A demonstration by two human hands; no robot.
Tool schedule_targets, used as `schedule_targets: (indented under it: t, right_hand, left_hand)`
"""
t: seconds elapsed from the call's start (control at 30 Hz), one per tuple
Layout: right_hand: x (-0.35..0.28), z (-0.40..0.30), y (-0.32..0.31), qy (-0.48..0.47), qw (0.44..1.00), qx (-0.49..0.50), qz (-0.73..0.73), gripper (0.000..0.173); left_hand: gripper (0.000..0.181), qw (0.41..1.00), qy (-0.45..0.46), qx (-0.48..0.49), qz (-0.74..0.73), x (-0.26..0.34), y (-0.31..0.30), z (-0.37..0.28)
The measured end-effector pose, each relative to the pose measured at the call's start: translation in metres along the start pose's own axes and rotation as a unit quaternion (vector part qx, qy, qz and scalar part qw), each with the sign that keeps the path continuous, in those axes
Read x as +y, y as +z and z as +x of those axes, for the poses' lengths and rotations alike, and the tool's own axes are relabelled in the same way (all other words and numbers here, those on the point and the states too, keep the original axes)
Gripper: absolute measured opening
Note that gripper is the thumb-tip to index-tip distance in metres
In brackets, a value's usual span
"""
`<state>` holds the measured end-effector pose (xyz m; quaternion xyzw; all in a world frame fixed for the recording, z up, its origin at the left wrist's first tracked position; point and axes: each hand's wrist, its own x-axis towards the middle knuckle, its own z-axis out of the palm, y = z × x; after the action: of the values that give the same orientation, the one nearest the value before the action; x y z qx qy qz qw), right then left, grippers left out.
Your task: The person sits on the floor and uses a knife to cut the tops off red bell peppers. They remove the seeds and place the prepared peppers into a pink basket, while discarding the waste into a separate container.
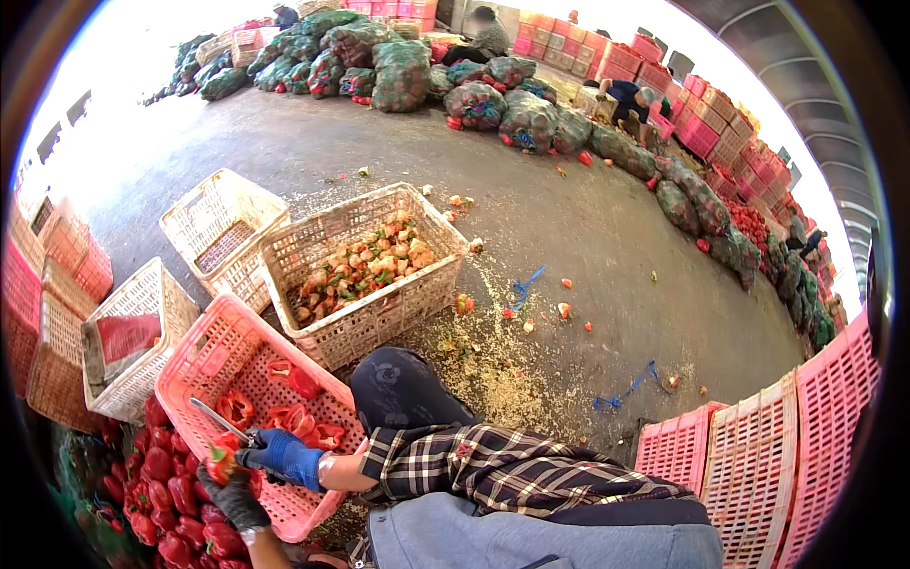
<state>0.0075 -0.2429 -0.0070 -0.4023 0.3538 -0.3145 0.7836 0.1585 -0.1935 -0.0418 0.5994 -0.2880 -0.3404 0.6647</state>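
My left hand (231, 494), in a dark grey glove, holds a red bell pepper (222, 459) with its greenish stem end showing. My right hand (284, 455), in a blue glove, grips a knife (217, 418), its blade pointing up and left just above the pepper. Both hands are close together over the near-left edge of a pink plastic crate (245, 313), where several cut, hollow red peppers (298, 419) lie. Whole red peppers (181, 494) are heaped below and left of my hands, beside a green mesh sack (92, 476).
A dirty white crate (370, 327) holds pepper cores (370, 263). Two other pale crates (224, 235) stand near it. Seeds (508, 384) and blue ties (522, 288) litter the floor. Stacked crates (753, 448) rise at right. Filled mesh sacks (402, 78) and people (629, 99) are farther off.
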Motion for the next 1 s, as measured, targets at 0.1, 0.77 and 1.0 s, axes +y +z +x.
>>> schedule_targets:
  t: [0.1, 0.77, 1.0]
  right_hand:
    - [0.046, 0.034, -0.016, -0.028, 0.982, -0.023, 0.186, 0.024]
    - [-0.025, -0.032, -0.020, 0.226, 0.956, -0.158, 0.103, 0.033]
    - [-0.060, -0.039, -0.021, 0.138, 0.958, -0.248, -0.049, 0.010]
  left_hand:
    - [0.066, 0.990, -0.005, -0.099, 0.097, -0.021, 0.022, -0.014]
    - [0.061, 0.923, 0.153, -0.274, 0.222, 0.009, -0.021, 0.000]
    - [0.050, 0.947, -0.252, -0.143, -0.140, -0.032, -0.048, 0.006]
